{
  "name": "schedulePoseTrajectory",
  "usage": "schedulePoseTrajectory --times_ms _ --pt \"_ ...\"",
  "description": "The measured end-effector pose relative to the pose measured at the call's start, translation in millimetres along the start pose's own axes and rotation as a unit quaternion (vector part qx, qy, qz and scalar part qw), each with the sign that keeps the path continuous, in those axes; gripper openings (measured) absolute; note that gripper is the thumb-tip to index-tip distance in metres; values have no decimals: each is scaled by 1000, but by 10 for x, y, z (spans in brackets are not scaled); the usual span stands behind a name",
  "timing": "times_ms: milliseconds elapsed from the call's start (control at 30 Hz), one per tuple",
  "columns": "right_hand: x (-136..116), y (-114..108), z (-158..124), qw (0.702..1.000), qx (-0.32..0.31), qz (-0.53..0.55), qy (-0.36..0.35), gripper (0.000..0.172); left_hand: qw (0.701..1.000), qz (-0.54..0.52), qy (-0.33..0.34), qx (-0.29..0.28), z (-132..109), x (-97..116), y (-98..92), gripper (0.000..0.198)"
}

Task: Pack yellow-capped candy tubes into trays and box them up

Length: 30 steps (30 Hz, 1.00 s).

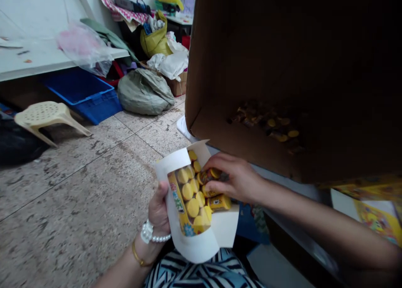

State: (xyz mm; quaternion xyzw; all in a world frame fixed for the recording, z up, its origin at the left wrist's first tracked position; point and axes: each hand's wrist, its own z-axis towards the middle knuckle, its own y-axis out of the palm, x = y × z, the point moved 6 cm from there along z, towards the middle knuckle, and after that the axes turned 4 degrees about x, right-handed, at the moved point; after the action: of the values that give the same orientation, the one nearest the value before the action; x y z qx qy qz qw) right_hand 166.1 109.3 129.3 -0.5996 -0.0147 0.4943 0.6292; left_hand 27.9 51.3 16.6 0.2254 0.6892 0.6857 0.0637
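My left hand [159,210] grips a white and yellow cardboard box [195,245] by its left side, above my lap. Through the box's front window show rows of small yellow-capped tubs [192,207]. The box's right end is open, its flaps spread. There my right hand [234,177] has its fingers closed round small printed tubs [210,175] with yellow lids; how many it grips I cannot tell. Another tub [219,203] lies on its side at the opening, just below my fingers. Part of the tubs is hidden behind my right hand.
A large brown carton [245,154] lies on its side at the right, with a pile of similar tubs [284,128] in its dark inside. Printed yellow packaging [377,221] lies at lower right. On the floor stand a cream stool [47,114], a blue crate [97,101] and a grey sack [144,93].
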Motion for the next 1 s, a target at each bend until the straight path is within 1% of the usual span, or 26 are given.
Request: schedulePoseTrajectory --times_ms 33,67,133,167,200,267,333,367,433,533,633,667,733,800,833,900,1000 --pt "77 -9 27 1000 -6 -7 6 29 1000 -9 -11 -19 -1 -12 8 50" --pt "191 -62 65 1000 1 -25 17 29 999 -18 -24 -41 2 -19 22 49" --pt "540 -289 158 990 52 -114 67 25 995 -31 -42 -84 23 -10 66 47" --pt "755 -439 203 976 82 -173 101 23 994 -34 -46 -98 39 0 89 47" --pt "983 -590 240 956 105 -234 142 22 993 -34 -47 -104 57 10 110 47" --pt "1404 -818 296 930 114 -286 202 21 993 -32 -44 -103 86 21 148 47" --pt "1705 -928 310 919 101 -300 235 18 995 -30 -42 -87 92 16 167 47" --pt "1796 -941 301 917 93 -302 243 17 996 -30 -38 -78 86 15 167 48" --pt "1873 -908 259 918 75 -300 247 20 998 -25 -26 -57 66 19 140 49" --pt "1819 -805 171 926 36 -289 239 31 1000 -14 -3 -25 48 34 42 50" --pt "1628 -722 65 932 -15 -278 230 31 1000 -13 6 -23 48 25 -35 47" --pt "1529 -692 25 939 -31 -254 228 29 999 -15 3 -31 47 13 -43 48" --pt "1270 -619 -54 962 -48 -148 222 27 999 -19 -9 -46 41 -22 -39 50" --pt "955 -541 -111 978 -41 -23 202 28 999 -23 -17 -46 32 -51 -28 53" --pt "803 -509 -127 982 -29 19 188 28 999 -23 -18 -40 29 -61 -23 53" --pt "547 -440 -137 986 -3 50 161 29 1000 -20 -14 -20 29 -71 -21 51" --pt "311 -316 -95 988 40 66 131 27 1000 -10 -11 8 41 -90 -29 48"
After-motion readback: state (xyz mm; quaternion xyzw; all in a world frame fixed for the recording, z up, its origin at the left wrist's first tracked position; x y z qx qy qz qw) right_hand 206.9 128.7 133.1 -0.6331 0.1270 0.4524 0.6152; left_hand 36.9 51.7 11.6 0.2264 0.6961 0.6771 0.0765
